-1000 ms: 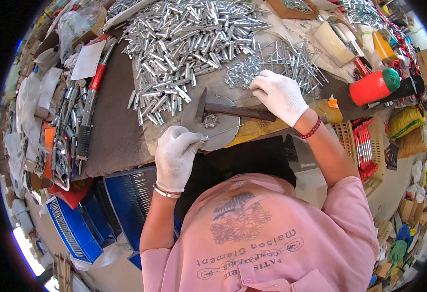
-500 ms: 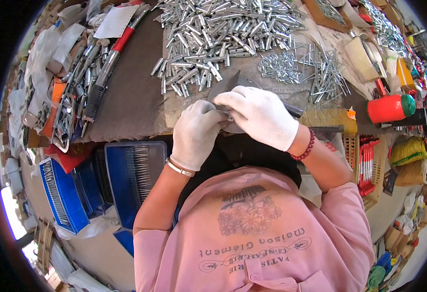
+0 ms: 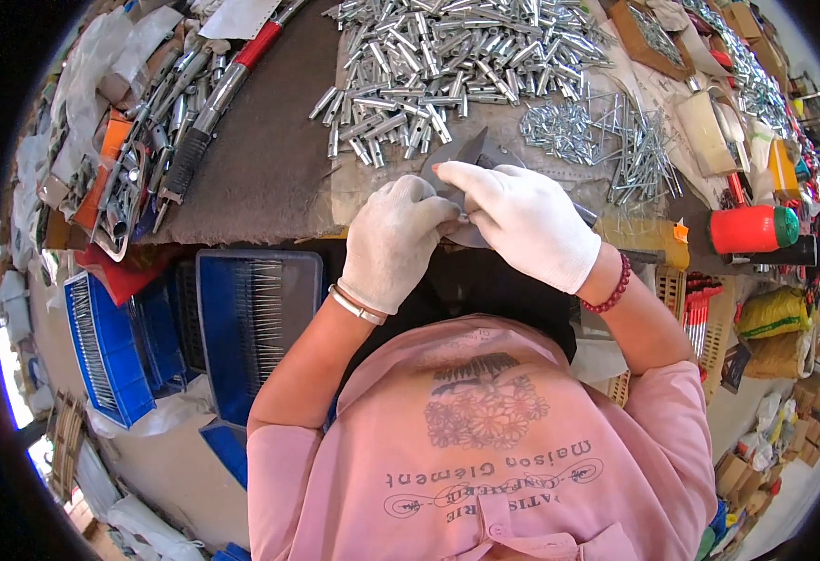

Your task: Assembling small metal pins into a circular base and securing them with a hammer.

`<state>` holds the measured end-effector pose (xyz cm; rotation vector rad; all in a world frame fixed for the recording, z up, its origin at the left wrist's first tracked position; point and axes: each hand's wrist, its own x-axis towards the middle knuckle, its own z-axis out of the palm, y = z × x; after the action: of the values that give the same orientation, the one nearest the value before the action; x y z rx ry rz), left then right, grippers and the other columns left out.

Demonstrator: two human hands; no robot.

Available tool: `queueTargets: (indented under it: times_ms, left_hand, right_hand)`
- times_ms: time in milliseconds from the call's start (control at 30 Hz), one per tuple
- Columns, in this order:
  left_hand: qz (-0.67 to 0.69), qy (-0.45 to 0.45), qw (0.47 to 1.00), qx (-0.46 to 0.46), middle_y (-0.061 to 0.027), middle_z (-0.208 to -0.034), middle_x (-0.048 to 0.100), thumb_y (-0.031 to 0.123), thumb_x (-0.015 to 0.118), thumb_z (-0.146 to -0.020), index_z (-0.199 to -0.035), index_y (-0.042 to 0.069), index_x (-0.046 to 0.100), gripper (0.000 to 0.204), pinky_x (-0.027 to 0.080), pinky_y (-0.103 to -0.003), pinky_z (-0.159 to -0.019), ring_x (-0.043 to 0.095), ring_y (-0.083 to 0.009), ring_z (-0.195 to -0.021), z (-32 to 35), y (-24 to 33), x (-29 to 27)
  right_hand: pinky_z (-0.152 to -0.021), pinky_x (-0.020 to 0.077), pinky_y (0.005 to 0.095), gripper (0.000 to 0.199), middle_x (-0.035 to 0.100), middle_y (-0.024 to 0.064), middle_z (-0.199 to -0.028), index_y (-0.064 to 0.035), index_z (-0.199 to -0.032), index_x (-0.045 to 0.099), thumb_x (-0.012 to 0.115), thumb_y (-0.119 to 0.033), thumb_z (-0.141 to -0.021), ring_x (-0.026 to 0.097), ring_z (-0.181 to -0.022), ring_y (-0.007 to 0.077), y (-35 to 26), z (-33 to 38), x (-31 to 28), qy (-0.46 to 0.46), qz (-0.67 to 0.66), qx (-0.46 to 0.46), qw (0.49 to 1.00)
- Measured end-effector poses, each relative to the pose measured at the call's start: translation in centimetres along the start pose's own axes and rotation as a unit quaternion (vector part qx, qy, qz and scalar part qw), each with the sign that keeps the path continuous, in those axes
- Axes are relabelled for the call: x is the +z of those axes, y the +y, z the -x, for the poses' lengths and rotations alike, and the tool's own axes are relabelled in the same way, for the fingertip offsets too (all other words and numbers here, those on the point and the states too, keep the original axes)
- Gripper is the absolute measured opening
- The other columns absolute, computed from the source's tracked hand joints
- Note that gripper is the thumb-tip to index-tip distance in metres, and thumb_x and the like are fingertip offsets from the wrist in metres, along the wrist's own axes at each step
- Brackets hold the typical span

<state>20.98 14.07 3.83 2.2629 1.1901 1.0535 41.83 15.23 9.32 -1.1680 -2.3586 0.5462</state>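
Both gloved hands meet over the front edge of the bench. The left hand and the right hand press fingertips together around a small metal piece, pinched between them and almost wholly hidden by the white gloves — only a sliver of grey shows where the fingers touch. Just behind the fingertips lies a flat grey metal plate, its pointed corner sticking out above the right hand; whether the pinched piece rests on it cannot be told.

Half a second ago the hands were already joined in the same way; a second ago they were apart, the left on the plate's near edge and the right reaching toward the loose pins, with a hammer lying across the plate. The hammer is now covered by the hands or out of sight.

Beyond the plate spreads a big heap of short silver tubes, and to its right a smaller scatter of thin wire pins. A red-handled long tool lies across the dark mat on the left. A red cylinder with a green cap lies to the right of the right wrist, which wears a dark red bead bracelet. Blue trays of thin needles stand below the bench at the left.
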Motion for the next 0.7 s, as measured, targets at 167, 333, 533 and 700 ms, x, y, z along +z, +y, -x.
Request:
queueTargets:
  times_ms: [167,333,533,700]
  left_hand:
    - [-0.037,0.027,0.999,0.014,-0.0103,-0.092,0.064,0.015,0.081,-0.083,-0.091,0.011,0.074,0.011,0.054,-0.047,-0.077,0.066,-0.0355,-0.089,-0.1,0.0,0.3]
    - [-0.004,0.008,1.0,-0.017,-0.0088,-0.09,0.065,0.012,0.083,-0.081,-0.089,0.011,0.075,0.011,0.055,-0.046,-0.075,0.066,-0.0346,-0.087,-0.2,0.1,0.1]
    - [0.035,-0.013,0.999,-0.019,-0.0079,-0.087,0.064,0.008,0.086,-0.076,-0.087,0.011,0.075,0.016,0.055,-0.045,-0.072,0.067,-0.0332,-0.083,-0.2,-0.2,0.1]
    - [0.03,-0.017,0.999,0.009,-0.0085,-0.086,0.065,0.007,0.087,-0.076,-0.087,0.01,0.076,0.016,0.055,-0.044,-0.071,0.067,-0.0323,-0.081,-0.7,-0.5,-0.1]
  right_hand:
    - [-0.078,0.0575,0.0417,0.057,0.067,0.0069,-0.086,-0.0085,-0.141,0.058,0.073,-0.007,-0.086,0.069,-0.083,0.0312,-1.7,-0.4,0.7,-0.024,0.174,-0.086,0.981]
    - [-0.086,0.0576,0.0437,0.057,0.069,0.0106,-0.108,-0.0124,-0.136,0.063,0.079,-0.007,-0.082,0.069,-0.099,0.0317,-0.5,1.4,-1.4,0.036,0.154,-0.005,0.987]
    - [-0.085,0.0586,0.0447,0.044,0.067,0.014,-0.11,-0.0107,-0.13,0.066,0.074,-0.006,-0.087,0.07,-0.099,0.0331,2.6,4.8,-1.8,0.06,0.171,0.106,0.978]
    - [-0.076,0.0586,0.0415,0.047,0.063,0.0118,-0.107,-0.0132,-0.134,0.067,0.074,-0.003,-0.089,0.071,-0.09,0.0297,0.2,7.3,-2.5,0.142,0.062,0.105,0.982]
